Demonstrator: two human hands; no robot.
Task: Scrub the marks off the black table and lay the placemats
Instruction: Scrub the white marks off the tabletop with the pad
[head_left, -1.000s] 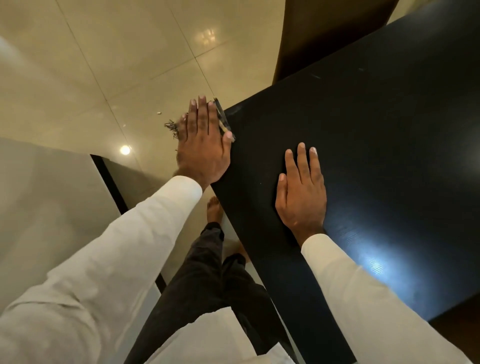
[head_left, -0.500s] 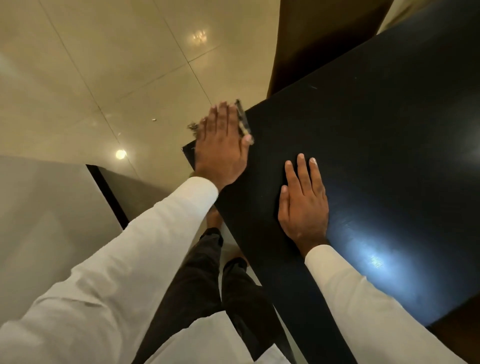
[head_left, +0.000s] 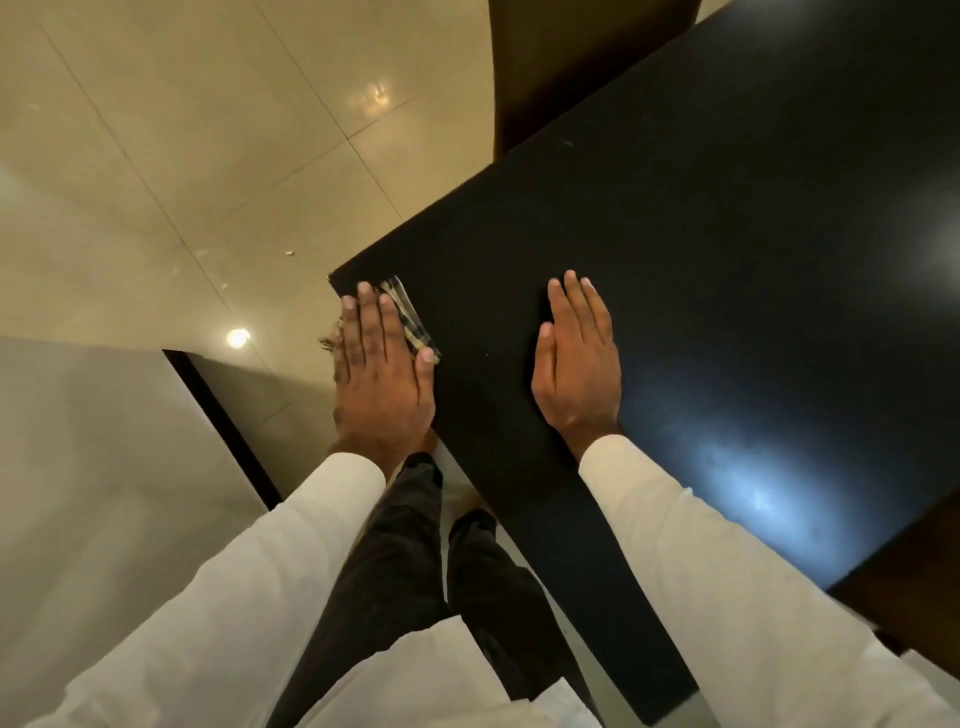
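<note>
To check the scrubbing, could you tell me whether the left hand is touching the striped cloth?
Touching. The head view shows the left hand flat on the striped cloth, which pokes out from under its fingers.

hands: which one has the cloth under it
The left hand, at the corner of the black table, presses flat on a striped cloth. The right hand lies flat on bare tabletop.
</note>
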